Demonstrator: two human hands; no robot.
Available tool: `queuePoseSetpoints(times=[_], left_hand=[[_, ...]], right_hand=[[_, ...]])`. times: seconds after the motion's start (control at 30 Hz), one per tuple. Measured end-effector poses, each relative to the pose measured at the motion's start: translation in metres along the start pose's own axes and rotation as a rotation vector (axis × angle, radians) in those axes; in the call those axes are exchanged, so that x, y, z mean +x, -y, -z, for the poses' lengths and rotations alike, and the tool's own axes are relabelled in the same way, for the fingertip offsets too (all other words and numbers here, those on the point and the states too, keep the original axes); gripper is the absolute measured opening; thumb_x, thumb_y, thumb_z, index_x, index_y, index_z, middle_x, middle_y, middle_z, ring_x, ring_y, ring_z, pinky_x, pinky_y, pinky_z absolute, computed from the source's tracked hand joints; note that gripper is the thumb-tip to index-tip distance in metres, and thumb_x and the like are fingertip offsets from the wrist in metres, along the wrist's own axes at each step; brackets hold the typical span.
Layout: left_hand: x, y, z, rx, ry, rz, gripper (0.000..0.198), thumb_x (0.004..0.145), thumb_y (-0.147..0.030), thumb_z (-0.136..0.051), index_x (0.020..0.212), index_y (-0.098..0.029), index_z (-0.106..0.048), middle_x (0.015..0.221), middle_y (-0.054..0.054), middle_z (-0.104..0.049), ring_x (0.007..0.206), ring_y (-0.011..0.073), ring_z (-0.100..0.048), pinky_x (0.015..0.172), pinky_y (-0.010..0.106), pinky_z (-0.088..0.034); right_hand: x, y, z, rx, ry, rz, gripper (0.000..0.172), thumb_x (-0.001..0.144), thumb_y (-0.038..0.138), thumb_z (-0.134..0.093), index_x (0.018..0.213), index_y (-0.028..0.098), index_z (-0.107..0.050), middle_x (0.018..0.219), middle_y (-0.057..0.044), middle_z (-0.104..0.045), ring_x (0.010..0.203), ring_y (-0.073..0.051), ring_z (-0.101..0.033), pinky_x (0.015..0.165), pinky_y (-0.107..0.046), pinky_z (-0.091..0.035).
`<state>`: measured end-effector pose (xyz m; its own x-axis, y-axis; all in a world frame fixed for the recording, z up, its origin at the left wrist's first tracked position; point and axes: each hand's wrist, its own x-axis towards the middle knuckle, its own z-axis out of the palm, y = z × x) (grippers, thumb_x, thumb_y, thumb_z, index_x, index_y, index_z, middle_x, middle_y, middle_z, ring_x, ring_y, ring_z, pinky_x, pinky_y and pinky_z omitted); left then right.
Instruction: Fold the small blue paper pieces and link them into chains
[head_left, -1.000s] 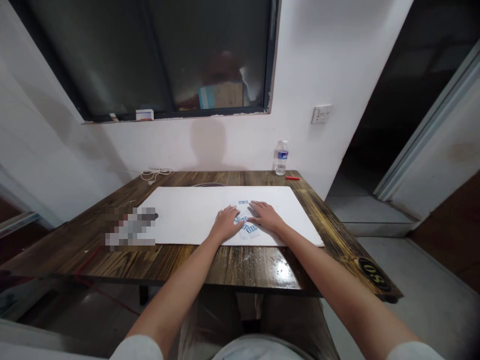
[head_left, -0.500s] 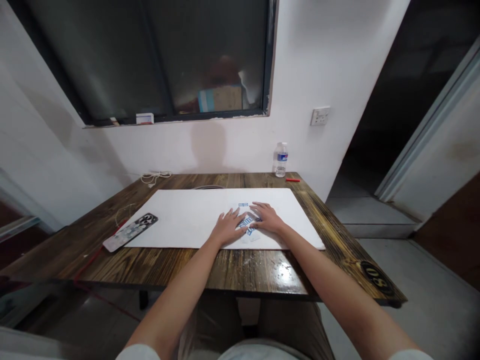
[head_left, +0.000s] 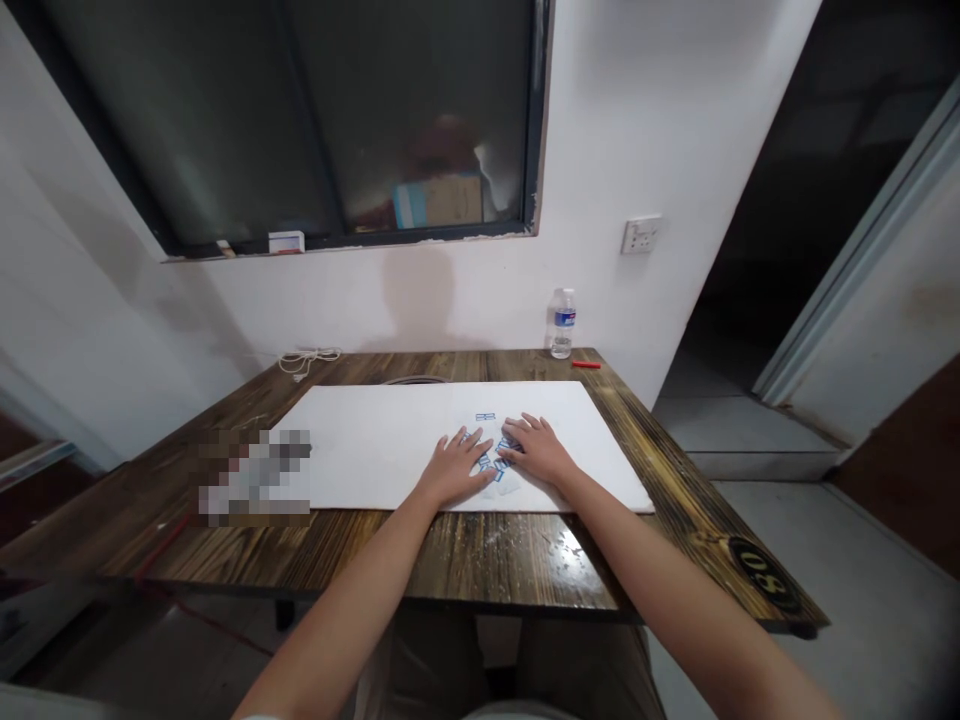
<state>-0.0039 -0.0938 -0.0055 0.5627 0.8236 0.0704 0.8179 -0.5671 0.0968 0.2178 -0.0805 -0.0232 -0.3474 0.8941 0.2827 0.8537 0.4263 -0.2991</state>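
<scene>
Left hand (head_left: pixel 452 470) lies open and palm-down on a white board (head_left: pixel 375 450), fingers spread, gripping nothing. Blue-printed clear film pieces (head_left: pixel 491 462) sit between both hands, hemmed in from each side, trailing away from the body in a rough line. Right hand (head_left: pixel 538 450), equally open and flat, touches their edge. The board's long axis runs crosswise on the wooden surface (head_left: pixel 480 560).

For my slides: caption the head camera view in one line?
Left hand and right hand rest among blue-printed pieces on a white board atop a wooden table.
</scene>
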Motion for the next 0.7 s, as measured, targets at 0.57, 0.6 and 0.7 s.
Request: queuePoseSetpoints(times=[0.57,0.6,0.7], left_hand=[[-0.0024,-0.0012,0.0017,-0.051,0.013,0.064,0.074,0.081,-0.073,-0.046,0.147,-0.043,-0.032,0.163,0.003,-0.006,0.147,0.0422,-0.003,0.111,0.068,-0.009],[-0.0026,-0.0010,0.0014,-0.052,0.005,0.068,0.076,0.082,-0.072,-0.046,0.149,-0.040,-0.029,0.163,0.003,-0.007,0.147,0.0406,-0.004,0.112,0.067,-0.008],[-0.0028,-0.0003,0.0003,-0.058,0.005,0.059,0.079,0.086,-0.069,-0.041,0.153,-0.031,-0.024,0.161,0.006,-0.019,0.148,0.0338,-0.010,0.115,0.063,-0.006]], right_hand=[[-0.0042,0.0063,0.0018,-0.062,0.080,-0.062,0.061,0.087,0.066,-0.050,0.142,0.039,-0.046,0.158,-0.007,-0.028,0.146,-0.036,-0.015,0.112,-0.061,-0.007],[-0.0041,0.0066,0.0012,-0.062,0.075,-0.071,0.064,0.087,0.065,-0.049,0.144,0.035,-0.043,0.157,-0.008,-0.030,0.145,-0.036,-0.016,0.113,-0.061,-0.007],[-0.0035,0.0069,-0.0004,-0.055,0.051,-0.084,0.064,0.091,0.058,-0.047,0.145,0.024,-0.042,0.153,-0.010,-0.038,0.144,-0.032,-0.021,0.114,-0.058,-0.008]])
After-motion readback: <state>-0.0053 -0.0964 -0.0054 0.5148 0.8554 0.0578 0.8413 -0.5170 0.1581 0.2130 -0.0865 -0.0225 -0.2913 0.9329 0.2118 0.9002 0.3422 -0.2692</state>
